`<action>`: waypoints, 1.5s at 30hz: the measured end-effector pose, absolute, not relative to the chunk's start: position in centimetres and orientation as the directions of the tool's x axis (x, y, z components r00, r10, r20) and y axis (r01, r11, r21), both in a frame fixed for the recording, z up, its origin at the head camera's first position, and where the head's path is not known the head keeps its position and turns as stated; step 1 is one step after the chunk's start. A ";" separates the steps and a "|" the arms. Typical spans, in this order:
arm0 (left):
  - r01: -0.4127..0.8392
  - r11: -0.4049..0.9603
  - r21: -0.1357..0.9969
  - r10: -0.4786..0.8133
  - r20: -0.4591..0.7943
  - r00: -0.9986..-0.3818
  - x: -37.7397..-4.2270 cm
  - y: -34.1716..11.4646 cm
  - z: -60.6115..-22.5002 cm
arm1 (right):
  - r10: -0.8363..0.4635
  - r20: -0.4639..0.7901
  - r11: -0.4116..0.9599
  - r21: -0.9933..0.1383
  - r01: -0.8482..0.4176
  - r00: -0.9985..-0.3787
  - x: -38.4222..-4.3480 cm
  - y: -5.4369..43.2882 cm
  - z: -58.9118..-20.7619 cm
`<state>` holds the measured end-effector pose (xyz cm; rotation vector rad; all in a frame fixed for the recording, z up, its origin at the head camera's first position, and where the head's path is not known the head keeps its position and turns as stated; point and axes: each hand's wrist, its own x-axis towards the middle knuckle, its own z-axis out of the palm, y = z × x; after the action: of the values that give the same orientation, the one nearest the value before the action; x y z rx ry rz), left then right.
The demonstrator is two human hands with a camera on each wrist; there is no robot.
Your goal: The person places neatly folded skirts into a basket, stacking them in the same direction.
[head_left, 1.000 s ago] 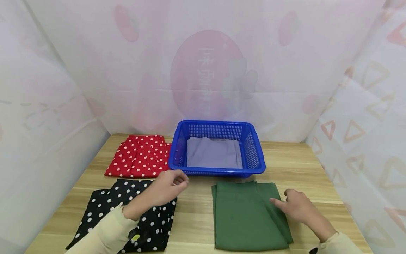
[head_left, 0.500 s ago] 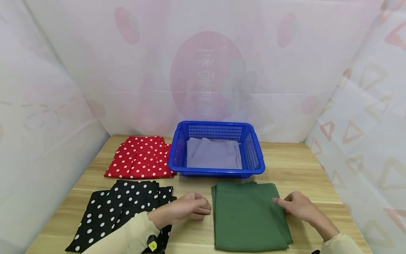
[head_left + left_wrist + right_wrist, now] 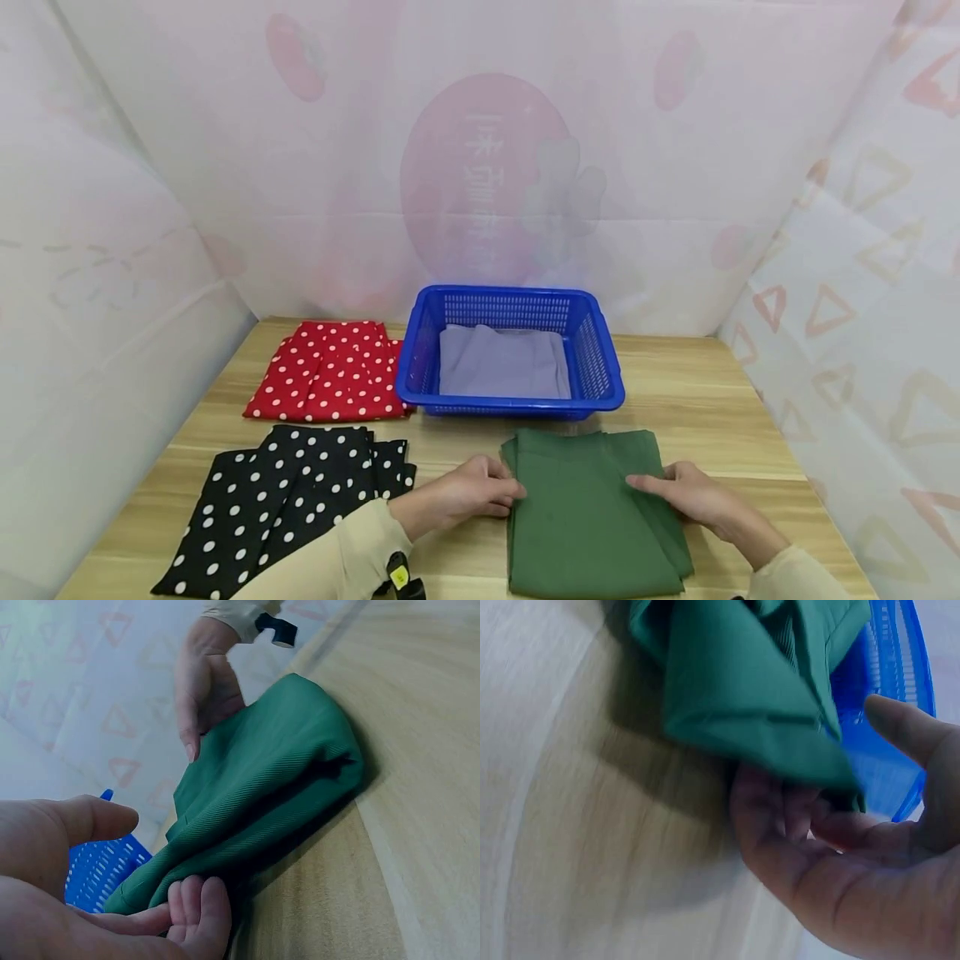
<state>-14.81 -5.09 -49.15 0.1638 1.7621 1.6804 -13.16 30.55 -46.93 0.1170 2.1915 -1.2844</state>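
A folded green cloth (image 3: 585,517) lies on the table in front of the basket, with one hand at each side of it. At its left edge is my left hand (image 3: 468,492); the left wrist view shows the fingers (image 3: 196,907) against the cloth's lower folds and the thumb raised apart from it. On the other side, my right hand (image 3: 697,496) has its fingers tucked under the edge, their tips hidden. The right thumb stands above the cloth, apart from it in the right wrist view. The cloth's near side looks flat.
A blue basket (image 3: 510,406) stands behind the green cloth, with a folded lavender cloth (image 3: 504,362) inside. To the left lie a red polka-dot cloth (image 3: 330,371) and a black polka-dot cloth (image 3: 277,508). Printed fabric walls (image 3: 487,167) enclose the wooden table (image 3: 675,375).
My left hand has moved right and down, from above the black polka-dot cloth to the green cloth's left edge. My right hand has shifted slightly, its fingers now under the right edge.
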 end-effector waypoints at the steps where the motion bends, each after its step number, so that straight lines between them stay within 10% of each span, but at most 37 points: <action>1: -0.332 0.176 0.927 0.523 -0.374 -0.766 -14.7 -4.9 -49.2 | -0.206 -0.515 0.550 -0.764 0.337 -0.832 -13.0 30.4 -46.9; 26: -0.327 0.111 0.938 0.477 -0.339 -0.811 -13.0 -5.8 -48.6 | -0.211 -0.407 0.562 -0.795 0.230 -0.889 -11.1 28.0 -46.0; 45: -0.230 0.074 0.970 0.542 -0.233 -0.808 -11.7 -9.2 -39.8 | -0.318 -0.301 0.510 -0.854 0.106 -0.899 -10.1 26.4 -36.8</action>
<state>-11.71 -9.17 -39.77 0.3090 1.7997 1.7911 -10.06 26.42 -36.79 -0.1745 2.3332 -1.3610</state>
